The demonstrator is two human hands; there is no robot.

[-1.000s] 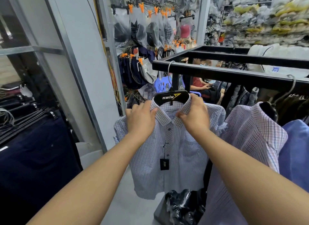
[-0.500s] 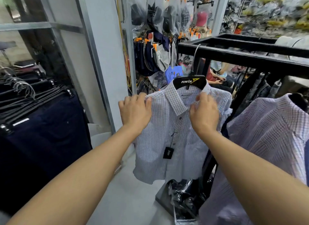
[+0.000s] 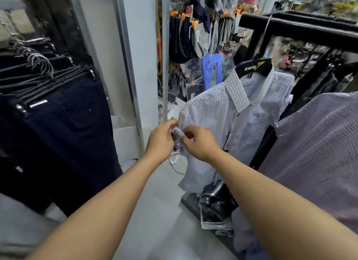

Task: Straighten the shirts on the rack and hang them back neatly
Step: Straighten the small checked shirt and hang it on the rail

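Between my two hands, the sleeve end [image 3: 178,133] of the checked shirt [image 3: 242,108] is sitting bunched into a small roll. My left hand [image 3: 160,140] is pinching that roll from its own side, thumb and fingertips curled onto the cloth. My right hand [image 3: 201,143] is gripping the same bit of sleeve from the other side, fingers bent round it, so both hands are working close together on the one spot.

Up and to the right of my right hand, the shirt is hanging from a black hanger [image 3: 252,67] with yellow lettering, collar spread over it. The hanger's hook is reaching up to the black rack bar [image 3: 302,30]. The shirt's body is turning slightly towards my left, its hem falling below my right wrist.

Just right of my right forearm, a striped shirt [image 3: 319,153] is hanging next to the checked one. Below my right forearm, a black plastic bag [image 3: 217,201] is lying at the foot of the rack.

Well to the left of my left hand, dark trousers [image 3: 64,134] are hanging in a row on clip hangers. Beyond my left hand a grey metal post [image 3: 133,66] is standing, and further back, past both hands, I am seeing a blue plastic chair [image 3: 211,70] among bagged clothes on orange clips.
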